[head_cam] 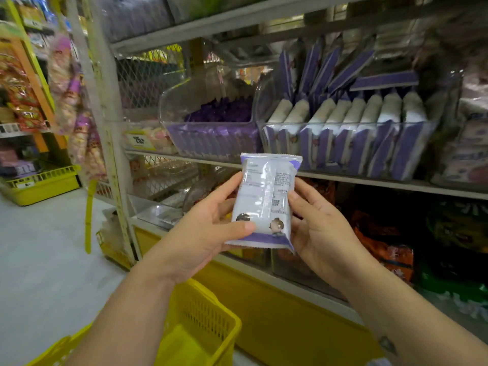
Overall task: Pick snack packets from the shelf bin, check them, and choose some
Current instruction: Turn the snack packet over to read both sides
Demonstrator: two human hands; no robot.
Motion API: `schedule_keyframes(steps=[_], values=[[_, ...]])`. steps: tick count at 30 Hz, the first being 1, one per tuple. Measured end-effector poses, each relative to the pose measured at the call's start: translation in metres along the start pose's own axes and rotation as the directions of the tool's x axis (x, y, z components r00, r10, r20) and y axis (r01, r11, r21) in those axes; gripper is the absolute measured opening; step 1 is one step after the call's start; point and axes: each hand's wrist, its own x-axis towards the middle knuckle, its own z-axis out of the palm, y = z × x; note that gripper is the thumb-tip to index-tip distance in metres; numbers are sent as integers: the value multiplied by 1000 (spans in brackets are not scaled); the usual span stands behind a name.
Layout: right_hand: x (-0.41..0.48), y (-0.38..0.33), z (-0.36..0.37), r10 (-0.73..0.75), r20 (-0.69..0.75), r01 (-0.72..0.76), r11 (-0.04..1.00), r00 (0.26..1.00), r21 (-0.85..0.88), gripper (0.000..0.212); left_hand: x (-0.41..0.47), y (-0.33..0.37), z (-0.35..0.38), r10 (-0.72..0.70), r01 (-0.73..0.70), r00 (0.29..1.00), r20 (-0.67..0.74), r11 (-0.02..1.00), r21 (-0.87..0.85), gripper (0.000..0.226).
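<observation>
A white and purple snack packet (265, 202) is held upright in front of the shelf, its printed back facing me. My left hand (208, 233) grips its left side, thumb across the lower front. My right hand (317, 225) holds its right edge with fingers curled behind it. Behind the packet, a clear shelf bin (343, 128) holds several more white and purple packets standing in rows. A second clear bin (211, 133) to its left holds purple packets.
A yellow shopping basket (211, 334) hangs below my left forearm. The shelf edge (396, 184) runs just behind the packet, with dark and orange bags on the lower shelf (383, 247). Another yellow basket (39, 183) stands on the floor at far left.
</observation>
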Motion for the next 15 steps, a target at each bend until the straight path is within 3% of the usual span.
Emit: schedule_keyframes(steps=[3,6,8,10,12,15], values=[[10,-33,8,-111,-50,95,962,993,-256,69,15,35,4,119,-105,989,-92,983,150,71],[22,-73,18,-156,42,153,823,987,-547,51,37,71,7,267,-230,955,-129,942,243,49],[35,-101,18,-196,66,177,627,978,-759,40,53,92,7,344,-276,920,-187,908,316,38],[50,-130,13,-293,79,185,354,953,-917,34,70,110,8,379,-272,899,-221,877,397,31],[64,-155,6,-334,125,158,74,934,-985,23,89,125,9,374,-232,904,-208,836,497,26],[83,-172,-1,-200,127,83,-214,972,-973,18,120,139,13,314,-139,929,-195,786,602,21]])
